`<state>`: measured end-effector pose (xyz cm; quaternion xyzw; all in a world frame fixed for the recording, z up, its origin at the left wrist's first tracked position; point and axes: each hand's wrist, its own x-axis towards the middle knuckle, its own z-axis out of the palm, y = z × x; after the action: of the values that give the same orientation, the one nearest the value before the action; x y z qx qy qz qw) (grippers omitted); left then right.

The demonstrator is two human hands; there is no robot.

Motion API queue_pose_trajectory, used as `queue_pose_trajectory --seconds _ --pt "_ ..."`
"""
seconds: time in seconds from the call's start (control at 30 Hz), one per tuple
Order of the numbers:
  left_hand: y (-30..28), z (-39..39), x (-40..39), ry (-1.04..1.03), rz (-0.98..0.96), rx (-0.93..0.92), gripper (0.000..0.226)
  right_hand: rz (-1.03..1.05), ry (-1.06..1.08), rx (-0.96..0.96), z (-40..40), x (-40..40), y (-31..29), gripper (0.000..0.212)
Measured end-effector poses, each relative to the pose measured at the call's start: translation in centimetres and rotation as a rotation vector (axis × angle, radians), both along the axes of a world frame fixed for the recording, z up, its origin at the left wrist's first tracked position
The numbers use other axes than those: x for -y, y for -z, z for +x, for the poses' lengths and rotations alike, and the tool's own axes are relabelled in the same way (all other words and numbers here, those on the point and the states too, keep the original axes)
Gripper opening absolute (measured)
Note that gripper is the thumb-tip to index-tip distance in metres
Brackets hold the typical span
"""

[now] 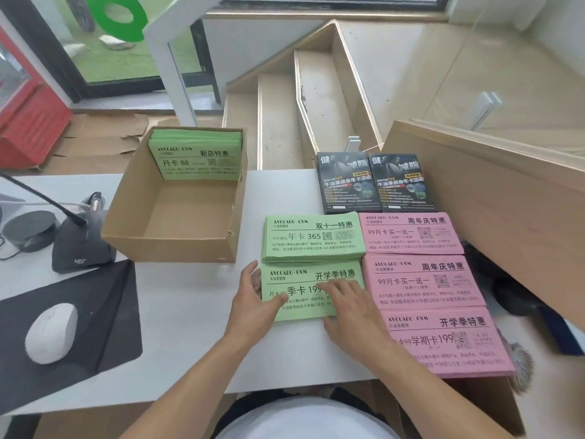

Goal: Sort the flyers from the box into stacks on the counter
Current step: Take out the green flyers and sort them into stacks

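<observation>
A cardboard box (177, 245) stands on the white counter (196, 327), with a bundle of green flyers (198, 160) leaning against its far wall. To its right lie sorted stacks: two black stacks (373, 182), a green stack (311, 239), three pink stacks (421, 280). A nearer green stack (294, 280) lies below the first green one. My left hand (253, 296) holds that stack's left edge, thumb on top. My right hand (351, 308) lies flat on its right half, fingers spread.
A white mouse (52, 332) sits on a black pad (95, 315) at the left, behind it a desk microphone base (80, 242). A wooden panel (493, 198) rises at the right. Wooden stairs (285, 115) lie beyond the counter.
</observation>
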<state>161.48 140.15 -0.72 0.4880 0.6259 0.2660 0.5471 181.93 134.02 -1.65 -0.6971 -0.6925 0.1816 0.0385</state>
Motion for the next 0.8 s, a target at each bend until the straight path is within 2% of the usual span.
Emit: queue_pose_trajectory --seconds 0.07,0.2,0.37,0.47,0.57,0.7,0.8 --pt "-0.3 0.4 -0.1 0.032 -0.007 0.012 0.077 0.029 0.016 0.014 0.1 -0.2 -0.1 0.063" --pt "-0.3 0.9 -0.8 0.066 -0.033 0.045 0.079 0.029 0.007 0.034 0.3 -0.6 -0.6 0.066" --pt "-0.3 1.2 0.0 0.071 -0.022 -0.011 0.104 0.008 0.009 0.029 0.3 -0.8 -0.8 0.067" --pt "-0.4 1.6 0.4 0.084 -0.002 0.023 0.094 0.021 0.012 0.017 0.4 -0.8 -0.6 0.068" --pt "-0.1 1.6 0.6 0.031 -0.010 0.068 0.094 0.070 -0.007 -0.030 0.5 -0.8 -0.2 0.072" --pt "0.4 1.2 0.7 0.025 -0.017 0.110 0.093 0.033 -0.088 -0.005 0.1 -0.5 0.2 0.065" --pt "0.0 0.6 0.7 0.015 0.004 0.149 0.095 0.120 -0.043 -0.049 -0.6 -0.7 -0.2 0.060"
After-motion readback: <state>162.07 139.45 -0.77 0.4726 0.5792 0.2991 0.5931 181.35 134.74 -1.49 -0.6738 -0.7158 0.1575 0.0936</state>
